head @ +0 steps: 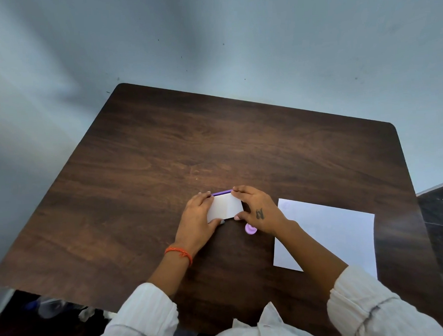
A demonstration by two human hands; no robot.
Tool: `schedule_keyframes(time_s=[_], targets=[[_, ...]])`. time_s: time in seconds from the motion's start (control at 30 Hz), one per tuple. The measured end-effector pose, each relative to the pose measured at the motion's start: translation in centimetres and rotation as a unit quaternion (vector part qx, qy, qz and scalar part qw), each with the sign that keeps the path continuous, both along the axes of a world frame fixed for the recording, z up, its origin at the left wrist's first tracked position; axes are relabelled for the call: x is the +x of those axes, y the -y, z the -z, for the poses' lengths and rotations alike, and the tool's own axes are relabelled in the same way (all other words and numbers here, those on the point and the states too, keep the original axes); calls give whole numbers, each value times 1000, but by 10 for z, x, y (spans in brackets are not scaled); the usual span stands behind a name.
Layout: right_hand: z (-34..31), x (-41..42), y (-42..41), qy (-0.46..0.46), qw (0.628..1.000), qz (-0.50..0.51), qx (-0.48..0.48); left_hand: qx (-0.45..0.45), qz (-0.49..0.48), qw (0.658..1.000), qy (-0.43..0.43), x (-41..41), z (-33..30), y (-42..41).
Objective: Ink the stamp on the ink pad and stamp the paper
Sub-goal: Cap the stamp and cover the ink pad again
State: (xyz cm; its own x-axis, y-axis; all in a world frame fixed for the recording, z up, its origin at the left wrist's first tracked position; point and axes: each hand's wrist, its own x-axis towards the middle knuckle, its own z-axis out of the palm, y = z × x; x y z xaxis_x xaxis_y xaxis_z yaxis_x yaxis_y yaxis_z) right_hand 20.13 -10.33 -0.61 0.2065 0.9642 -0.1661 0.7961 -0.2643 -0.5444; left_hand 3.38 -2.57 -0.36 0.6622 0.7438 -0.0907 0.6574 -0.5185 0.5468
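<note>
Now our left hand and right hand pinch the shut ink pad from both sides. We should lift its lid slowly; the stamp waits beside the paper.

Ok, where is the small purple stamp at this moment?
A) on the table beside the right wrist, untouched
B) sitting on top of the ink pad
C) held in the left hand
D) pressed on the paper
A: the stamp lies on the table by the right wrist, while both hands, left and right, grip the ink pad.
</note>
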Motion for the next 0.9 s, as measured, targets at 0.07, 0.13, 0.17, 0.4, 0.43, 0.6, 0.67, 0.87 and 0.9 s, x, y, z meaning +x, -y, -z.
schedule_keyframes(time_s=[0.07, 0.13, 0.17, 0.4, 0.43, 0.6, 0.67, 0.87, 0.9], targets=[[-1, 0, -2, 3, 1000, -1, -3, -4, -7, 1000, -3, 0, 0, 0], [-1, 0, -2, 1, 1000, 1, -1, -5, -5, 1000, -7, 0, 0, -1], [0, 0, -1, -3, 1000, 5, 0, -5, -5, 1000, -9, 0, 1, -2], [2, -3, 3, -17, 999, 33, 16, -2, 5, 1000, -5, 1, 3, -4], [1, -3, 3, -20, 999, 38, 18, -3, 7, 1000, -3, 1, 3, -4], [0, -1, 1, -16, 999, 36, -6, -8, 2, 1000, -6, 2, 3, -5], [0, 0, 0, -13, 999, 38, -12, -9, 2, 1000, -9, 2, 3, -5], [-6, 1, -3, -29, 998, 46, -17, -17, -7, 1000, -8, 5, 2, -8], [-9, 0, -4, -25, 998, 44, -24, -20, -11, 1000, -12, 5, 2, -9]])
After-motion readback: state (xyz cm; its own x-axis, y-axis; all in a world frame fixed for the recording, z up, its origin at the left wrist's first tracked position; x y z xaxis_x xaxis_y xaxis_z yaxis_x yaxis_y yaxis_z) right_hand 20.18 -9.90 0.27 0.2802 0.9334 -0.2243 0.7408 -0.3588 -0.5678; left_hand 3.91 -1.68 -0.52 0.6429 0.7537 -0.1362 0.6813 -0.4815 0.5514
